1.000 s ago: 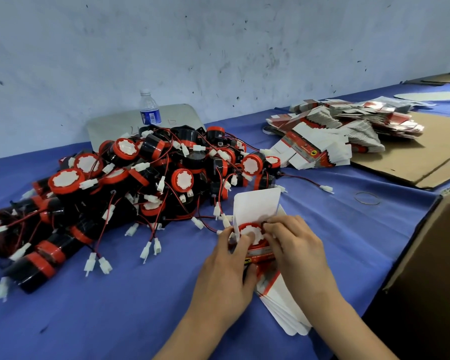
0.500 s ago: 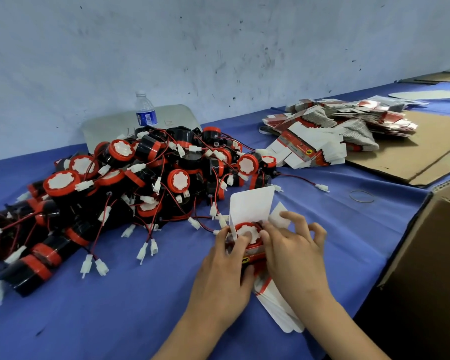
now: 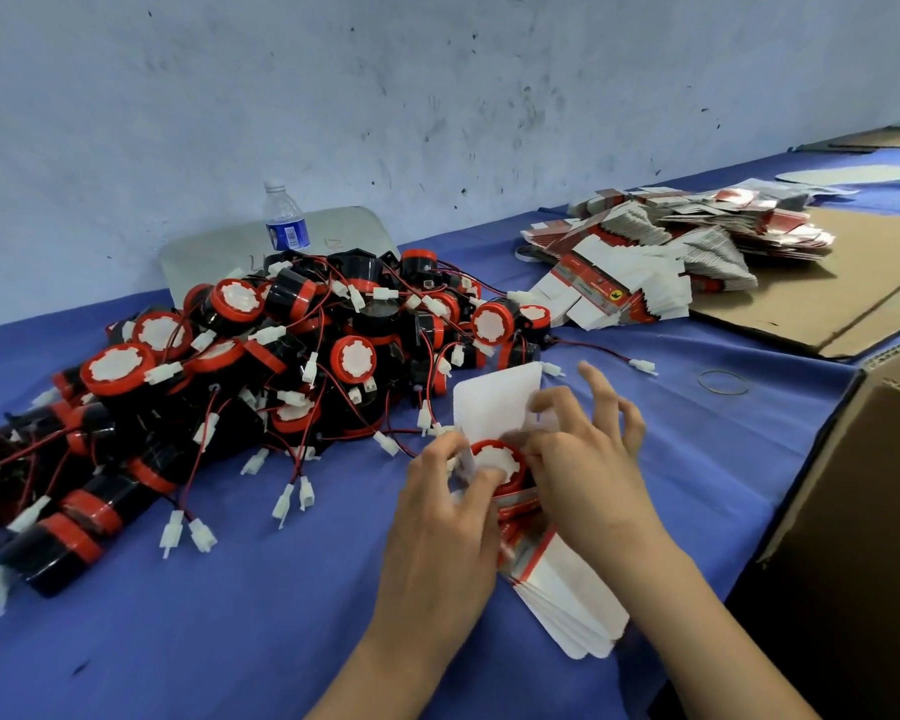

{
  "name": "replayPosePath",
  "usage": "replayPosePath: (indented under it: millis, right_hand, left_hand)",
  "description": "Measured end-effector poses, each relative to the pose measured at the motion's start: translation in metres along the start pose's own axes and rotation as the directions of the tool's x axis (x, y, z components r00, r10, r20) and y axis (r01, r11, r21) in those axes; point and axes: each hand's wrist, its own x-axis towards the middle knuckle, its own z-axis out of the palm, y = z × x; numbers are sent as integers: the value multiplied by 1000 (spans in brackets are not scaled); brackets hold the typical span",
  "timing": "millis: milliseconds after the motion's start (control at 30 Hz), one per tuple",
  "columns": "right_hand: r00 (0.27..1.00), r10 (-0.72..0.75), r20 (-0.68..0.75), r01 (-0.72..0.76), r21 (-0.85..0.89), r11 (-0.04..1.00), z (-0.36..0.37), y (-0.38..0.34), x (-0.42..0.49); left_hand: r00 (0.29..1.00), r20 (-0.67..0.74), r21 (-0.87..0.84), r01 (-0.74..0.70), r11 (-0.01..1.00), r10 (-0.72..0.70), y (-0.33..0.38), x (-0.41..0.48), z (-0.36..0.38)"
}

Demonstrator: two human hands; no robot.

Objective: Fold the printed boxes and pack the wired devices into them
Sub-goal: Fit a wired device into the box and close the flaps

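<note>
A red and white printed box (image 3: 494, 402) stands between my hands with its white lid flap up. A wired device (image 3: 495, 458) with a red rim and white face sits in its open end. My left hand (image 3: 440, 527) grips the box's left side, thumb against the device's rim. My right hand (image 3: 585, 459) holds the right side, pinching a small side flap while its outer fingers lift and spread. A fanned stack of flat boxes (image 3: 567, 600) lies under my right wrist. The pile of black and red wired devices (image 3: 240, 376) covers the left of the blue table.
A heap of flat printed boxes (image 3: 671, 257) lies at the back right, partly on brown cardboard sheets (image 3: 827, 298). A large brown carton (image 3: 853, 511) stands at the right edge. A water bottle (image 3: 284, 220) stands by the wall. A rubber band (image 3: 723, 381) lies on the blue cloth.
My right hand's outer fingers have lifted and spread away from the box. My left thumb has moved up onto the device's rim. The device sits lower in the box.
</note>
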Motion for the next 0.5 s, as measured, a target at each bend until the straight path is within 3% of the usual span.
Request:
replayPosePath:
  millis: [167, 333, 500]
  right_hand:
    - [998, -2, 57, -2, 78, 997, 0, 0, -13]
    - [994, 41, 106, -61, 193, 979, 3, -1, -18]
    - [996, 63, -60, -38, 346, 937, 12, -16, -27]
  left_hand:
    - [994, -81, -78, -85, 993, 78, -2, -1, 3]
    - [992, -15, -98, -125, 987, 124, -4, -2, 9]
    - [994, 14, -89, -110, 990, 112, -4, 2, 10]
